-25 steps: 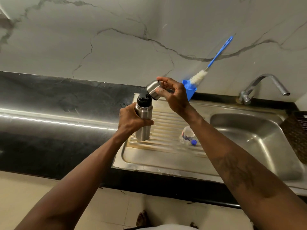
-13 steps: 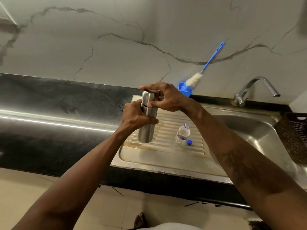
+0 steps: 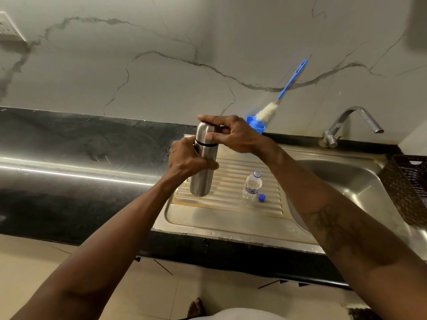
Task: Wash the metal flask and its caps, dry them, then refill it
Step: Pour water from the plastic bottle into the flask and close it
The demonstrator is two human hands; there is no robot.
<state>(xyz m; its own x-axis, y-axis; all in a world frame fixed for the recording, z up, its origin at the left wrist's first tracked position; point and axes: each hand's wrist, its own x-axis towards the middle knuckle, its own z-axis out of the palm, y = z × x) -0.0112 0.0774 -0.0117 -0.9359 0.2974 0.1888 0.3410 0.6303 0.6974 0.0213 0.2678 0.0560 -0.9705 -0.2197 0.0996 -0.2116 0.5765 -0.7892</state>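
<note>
I hold a steel flask (image 3: 201, 181) upright above the ribbed drainboard (image 3: 231, 181). My left hand (image 3: 187, 158) grips its body around the middle. Its metal outer cap (image 3: 204, 132) sits on top of the flask, and my right hand (image 3: 233, 133) holds that cap with fingers over the top and thumb at the front. A thin dark gap shows between cap and body. The inner black stopper is hidden under the cap.
A small open plastic water bottle (image 3: 252, 185) stands on the drainboard with its blue lid (image 3: 261, 197) beside it. A blue bottle brush (image 3: 283, 91) leans in a blue holder (image 3: 255, 125) at the wall. Sink basin (image 3: 346, 181), tap (image 3: 351, 121) and a dark basket (image 3: 409, 188) lie to the right.
My right hand brought the metal cap down from beside the flask onto its top, covering the black stopper. The flask stays in my left hand.
</note>
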